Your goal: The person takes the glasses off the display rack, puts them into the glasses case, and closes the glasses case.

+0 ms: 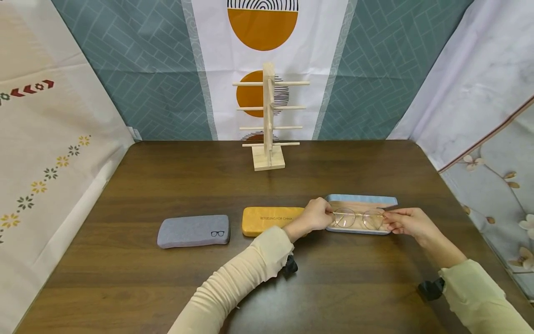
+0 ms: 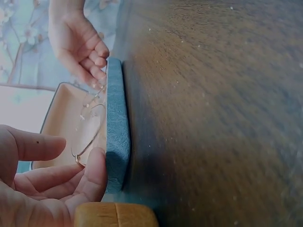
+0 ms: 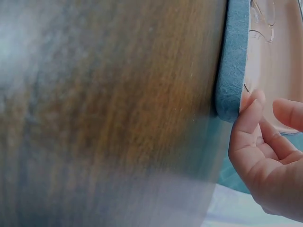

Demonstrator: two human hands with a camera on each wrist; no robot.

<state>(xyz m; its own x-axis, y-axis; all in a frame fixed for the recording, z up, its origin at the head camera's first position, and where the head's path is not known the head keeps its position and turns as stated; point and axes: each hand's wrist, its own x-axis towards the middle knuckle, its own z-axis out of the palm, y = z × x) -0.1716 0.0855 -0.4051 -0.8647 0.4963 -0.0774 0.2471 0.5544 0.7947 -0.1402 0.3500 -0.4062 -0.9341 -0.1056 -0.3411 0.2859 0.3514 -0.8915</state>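
Observation:
A pair of thin-rimmed glasses (image 1: 353, 218) lies at an open pale-blue glasses case (image 1: 359, 231) with a peach lining. In the head view my left hand (image 1: 318, 214) is at the left end of the glasses. The left wrist view shows my left hand's fingertips (image 2: 97, 163) by the frame's hinge, the thumb standing apart. My right hand (image 1: 410, 223) is at the other end; in the right wrist view its fingers (image 3: 251, 116) bend beside the case's end, with a gap to the thumb. Hands and case hide part of the glasses.
A yellow glasses case (image 1: 267, 221) lies closed just left of my left hand, partly behind it. Farther left is a grey closed case (image 1: 193, 231). A wooden rack (image 1: 268, 116) with several pegs stands at the back of the brown table (image 1: 167, 176).

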